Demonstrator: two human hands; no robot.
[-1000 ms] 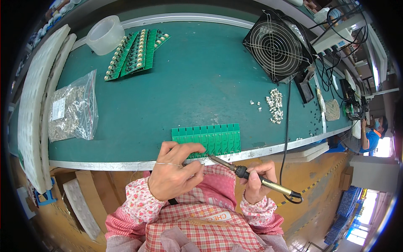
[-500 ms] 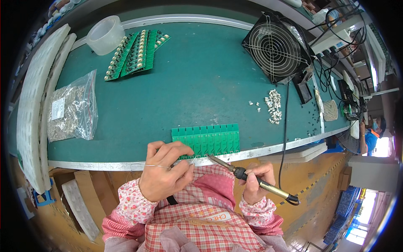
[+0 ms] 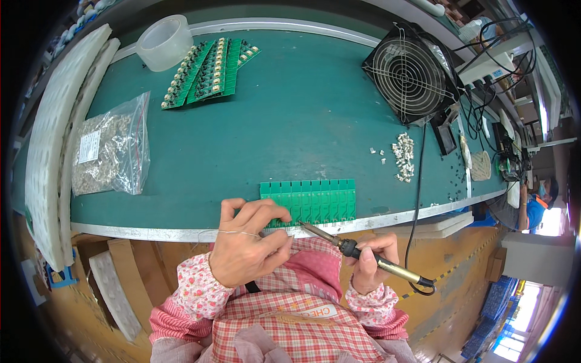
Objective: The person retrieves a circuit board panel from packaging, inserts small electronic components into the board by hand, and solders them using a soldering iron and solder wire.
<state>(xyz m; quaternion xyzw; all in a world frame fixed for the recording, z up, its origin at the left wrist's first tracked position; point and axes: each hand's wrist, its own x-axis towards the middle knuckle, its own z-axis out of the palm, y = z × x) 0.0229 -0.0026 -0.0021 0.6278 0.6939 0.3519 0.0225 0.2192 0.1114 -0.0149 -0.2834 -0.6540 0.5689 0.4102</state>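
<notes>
Green-topped, the table (image 3: 242, 139) carries a fan (image 3: 407, 75) near its far right corner, perhaps to draw off fumes. At the near edge lies the board (image 3: 308, 196), pins (image 3: 330, 224) along its near side, likely for easy reach. Well apart, the left hand (image 3: 245, 245), fingers curled, seems to pinch thin wire (image 3: 233, 232), while the right hand (image 3: 370, 263) grips the iron (image 3: 349, 247) pen-like, probably for fine aim, pointed at the pins.
</notes>
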